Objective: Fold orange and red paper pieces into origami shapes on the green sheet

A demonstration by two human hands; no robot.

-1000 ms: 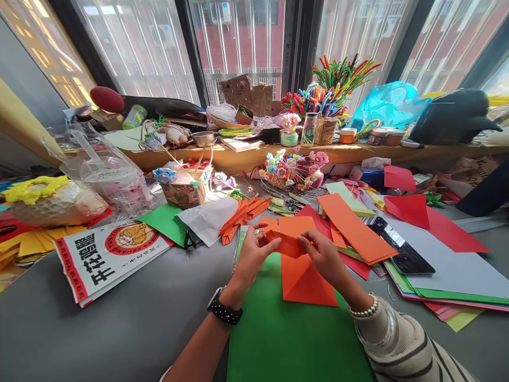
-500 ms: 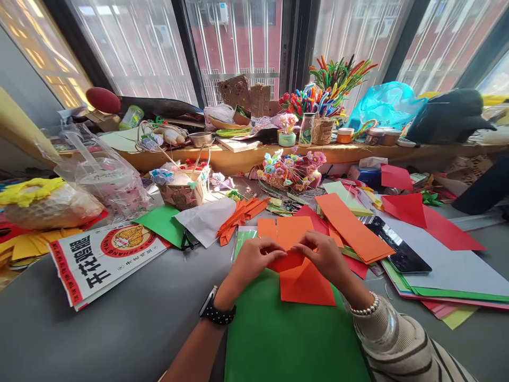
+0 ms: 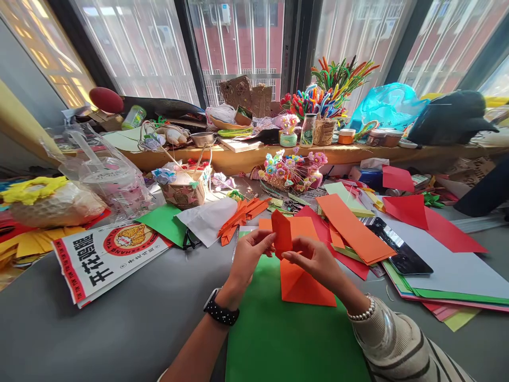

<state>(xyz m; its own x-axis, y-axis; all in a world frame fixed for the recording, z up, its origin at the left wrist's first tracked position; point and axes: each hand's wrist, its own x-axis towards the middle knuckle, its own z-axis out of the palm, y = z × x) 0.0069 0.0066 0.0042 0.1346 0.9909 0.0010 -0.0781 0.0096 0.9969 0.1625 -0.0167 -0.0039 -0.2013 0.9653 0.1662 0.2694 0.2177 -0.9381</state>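
A small folded piece of orange paper point(image 3: 282, 233) stands upright between my two hands. My left hand point(image 3: 254, 254) pinches its left edge with thumb and fingertips. On the lower right side, my right hand point(image 3: 314, 260) has its thumb and fingers closed on the same paper. Below them an orange sheet with creases point(image 3: 306, 286) lies on a green board point(image 3: 294, 339). More flat orange paper point(image 3: 308, 225) is behind the hands, partly covered by them.
Orange strips point(image 3: 353, 225) and a black phone point(image 3: 400, 246) lie to the right on stacked coloured paper. Folded orange pieces point(image 3: 240, 215) are at the back left. A printed paper bag point(image 3: 111, 260) rests on the left. Baskets and pipe cleaners point(image 3: 345, 79) line the back.
The folded orange paper has been turned from lying low and wide to standing upright. My left hand now grips its left edge, and my right hand has shifted slightly lower.
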